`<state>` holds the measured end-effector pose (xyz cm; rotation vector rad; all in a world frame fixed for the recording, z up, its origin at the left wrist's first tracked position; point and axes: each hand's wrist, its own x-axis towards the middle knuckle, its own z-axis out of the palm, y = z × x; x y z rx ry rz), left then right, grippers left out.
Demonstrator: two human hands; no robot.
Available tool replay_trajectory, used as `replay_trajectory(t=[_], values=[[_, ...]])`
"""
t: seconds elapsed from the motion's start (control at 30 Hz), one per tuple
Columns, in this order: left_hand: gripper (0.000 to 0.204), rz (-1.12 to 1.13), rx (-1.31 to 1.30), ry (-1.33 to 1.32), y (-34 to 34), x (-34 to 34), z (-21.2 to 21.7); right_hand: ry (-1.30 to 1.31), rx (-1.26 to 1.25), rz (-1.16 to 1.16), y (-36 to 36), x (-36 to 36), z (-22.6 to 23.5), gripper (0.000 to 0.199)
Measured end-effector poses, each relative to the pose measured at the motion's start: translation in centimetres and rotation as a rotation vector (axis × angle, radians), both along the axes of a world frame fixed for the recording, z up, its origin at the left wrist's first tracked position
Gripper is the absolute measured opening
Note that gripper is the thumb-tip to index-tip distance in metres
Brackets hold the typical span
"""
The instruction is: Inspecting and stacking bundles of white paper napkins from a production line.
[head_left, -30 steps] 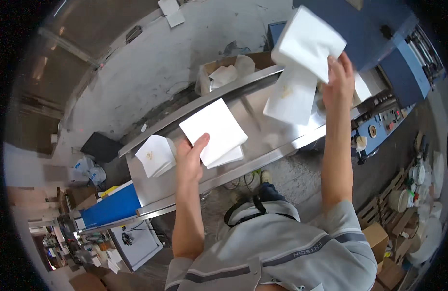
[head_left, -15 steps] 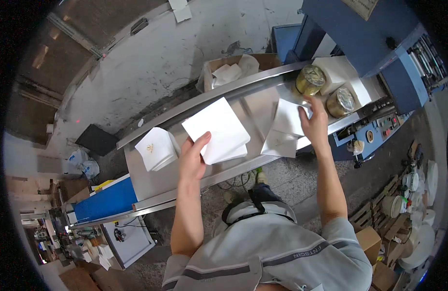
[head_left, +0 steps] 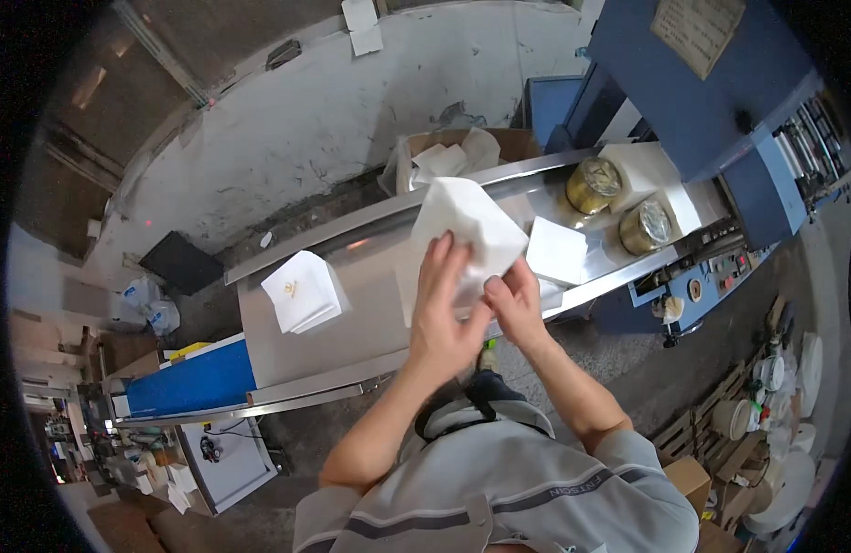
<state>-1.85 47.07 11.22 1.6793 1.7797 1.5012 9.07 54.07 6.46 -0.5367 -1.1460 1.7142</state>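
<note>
A blurred stack of white paper napkins (head_left: 476,217) is held up over the metal conveyor trough by both hands. My left hand (head_left: 441,309) grips it from the near side, fingers laid on its face. At the stack's lower right corner, my right hand (head_left: 517,300) pinches the edge with thumb and fingers. To the left, a second napkin stack (head_left: 303,293) with a small gold emblem lies on the metal bed. More white napkins (head_left: 556,251) lie just right of my hands, partly hidden behind the held stack.
Two gold-coloured cylinders (head_left: 594,185) wrapped in clear film stand at the trough's right end, beside white stacks (head_left: 633,170) and a blue machine (head_left: 692,83). Behind the trough's metal rail (head_left: 370,210) sits a cardboard box (head_left: 513,145) of white paper. A blue belt (head_left: 195,378) adjoins on the left.
My left hand has moved right with its napkin stack, now tilted up. My right hand has come left from the napkins near the cylinders and taken hold of the stack's corner.
</note>
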Motion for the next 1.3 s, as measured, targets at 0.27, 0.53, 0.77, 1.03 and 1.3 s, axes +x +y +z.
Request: replay_trajectory(t=[0.27,0.53,0.77,1.03,1.3], values=[[0.038,-0.011,0.089,0.217,-1.2,2.0,1.7,0.359,-0.437,0.050,2.6,0.8,1.8,0.037],[0.053,0.035,0.026,0.174,0.2,0.6,2.6,0.208,-0.376,0.052,3.0,1.9,1.8,0.042],[0.085,-0.107,-0.164,-0.079,1.5,0.1,-0.3,-0.109,-0.132,0.088,1.4,1.6,2.8,0.043],[0.063,-0.336,-0.207,-0.588,1.1,-0.5,0.6,-0.257,0.072,0.079,1.1,1.4,5.4,0.047],[0.063,-0.338,-0.103,-0.684,0.9,-1.2,-0.4,-0.364,0.092,0.085,1.2,1.5,5.9,0.039]])
